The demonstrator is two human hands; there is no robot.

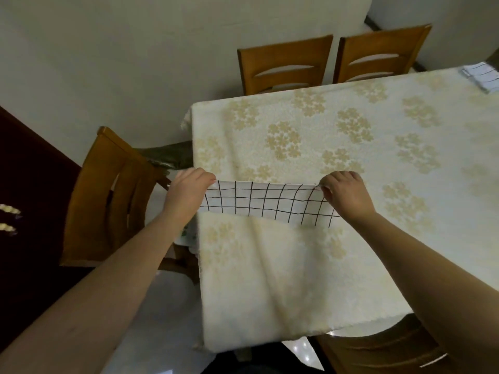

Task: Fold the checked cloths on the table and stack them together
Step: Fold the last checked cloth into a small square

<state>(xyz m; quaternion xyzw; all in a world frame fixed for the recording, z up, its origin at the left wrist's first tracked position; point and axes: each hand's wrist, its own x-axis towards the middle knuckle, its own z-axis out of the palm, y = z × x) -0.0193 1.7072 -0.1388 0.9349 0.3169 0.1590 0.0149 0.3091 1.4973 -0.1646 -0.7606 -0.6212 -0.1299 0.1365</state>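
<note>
A white cloth with a black checked grid (pixel 266 203) is stretched between my two hands just above the near left part of the table (pixel 351 136). My left hand (pixel 186 193) pinches its left top corner and my right hand (pixel 344 191) pinches its right top corner. The cloth shows as a narrow band, with its lower edge against the tablecloth. A small stack of folded checked cloths (pixel 483 76) lies at the far right edge of the table.
The table wears a cream tablecloth with gold flower clusters that hangs over the near edge. Two wooden chairs (pixel 286 64) stand at the far side, one more chair (pixel 108 195) at the left end, another (pixel 383 349) at the near right. A dark cabinet (pixel 24 198) is far left.
</note>
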